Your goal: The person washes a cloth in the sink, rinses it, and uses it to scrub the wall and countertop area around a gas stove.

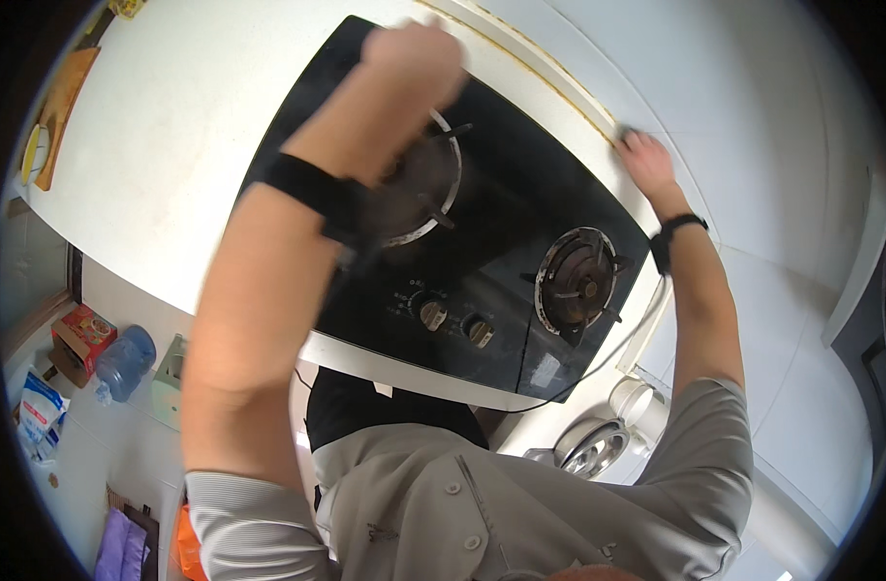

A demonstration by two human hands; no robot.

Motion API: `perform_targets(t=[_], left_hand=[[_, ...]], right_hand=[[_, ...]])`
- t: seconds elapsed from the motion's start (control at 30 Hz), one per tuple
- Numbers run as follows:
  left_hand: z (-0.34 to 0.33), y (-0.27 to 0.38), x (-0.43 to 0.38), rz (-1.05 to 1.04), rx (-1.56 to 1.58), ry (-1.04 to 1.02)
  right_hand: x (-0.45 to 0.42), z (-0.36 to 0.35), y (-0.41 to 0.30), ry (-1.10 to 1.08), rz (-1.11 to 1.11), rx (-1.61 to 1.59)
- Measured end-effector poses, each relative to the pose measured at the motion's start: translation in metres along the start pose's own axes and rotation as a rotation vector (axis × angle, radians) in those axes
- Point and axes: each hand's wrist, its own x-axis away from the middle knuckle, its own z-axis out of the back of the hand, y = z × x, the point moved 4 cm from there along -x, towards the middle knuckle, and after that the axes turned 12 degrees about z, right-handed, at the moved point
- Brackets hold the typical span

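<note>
My left hand (414, 62) is blurred, above the back left edge of a black glass gas hob (486, 218). Its fingers look curled, but I cannot make out whether anything is inside them. My right hand (646, 156) is at the ledge (559, 76) along the tiled wall, beyond the hob's back right side. Its fingers press a small dark grey item (624, 131), too blurred to name, against the ledge. My left forearm partly covers the larger burner (421, 189). The smaller burner (581, 283) and two control knobs (434, 315) lie in full sight.
A white countertop (174, 131) surrounds the hob, with a wooden board (68, 109) at far left. A thin black cable (617, 341) crosses the hob's front right corner. Metal basins (595, 447) stand at lower right. On the floor are a water jug (125, 362) and a red box (84, 341).
</note>
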Motion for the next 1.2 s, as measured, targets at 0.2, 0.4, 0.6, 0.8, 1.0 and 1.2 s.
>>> perform_targets(t=[0.2,0.4,0.6,0.8,1.0,1.2], left_hand=[[-0.079,0.133,0.025,-0.015,0.028,-0.097],[-0.121,0.141,0.03,0.092,0.091,-0.221],[-0.12,0.142,0.026,0.097,0.098,-0.243],[-0.119,0.149,0.022,0.118,0.101,-0.268],[-0.119,0.147,0.024,0.112,0.081,-0.242],[-0.118,0.147,0.02,0.123,0.088,-0.193]], right_hand=[[-0.148,0.047,-0.03,0.195,0.092,0.022],[-0.021,0.005,-0.005,-0.015,0.101,0.033],[0.013,-0.014,0.002,-0.053,0.105,0.037],[-0.103,0.024,-0.018,0.25,0.145,0.026],[-0.001,-0.011,0.003,0.07,0.055,-0.017],[0.082,-0.026,0.016,-0.075,0.058,0.005]])
